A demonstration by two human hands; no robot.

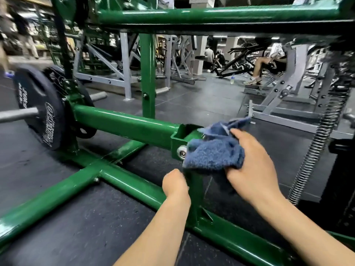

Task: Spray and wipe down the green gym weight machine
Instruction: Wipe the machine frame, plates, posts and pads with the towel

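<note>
The left hand (175, 182) seems to grip the green machine's upright post (195, 189). The right hand (253, 166) pinches the blue cloth (213, 150) against the bracket (177, 139). The cloth could snag on the bolt (181, 151).

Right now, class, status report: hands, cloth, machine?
Right hand presses cloth on green joint. Left hand grips upright post. No spray bottle visible.

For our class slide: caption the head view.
Right hand presses blue cloth against green machine; left hand grips its post.

Green machine frame (124, 125) glossy; blue terry cloth (213, 152) bunched against pivot bracket (silver bolt beside).
</note>
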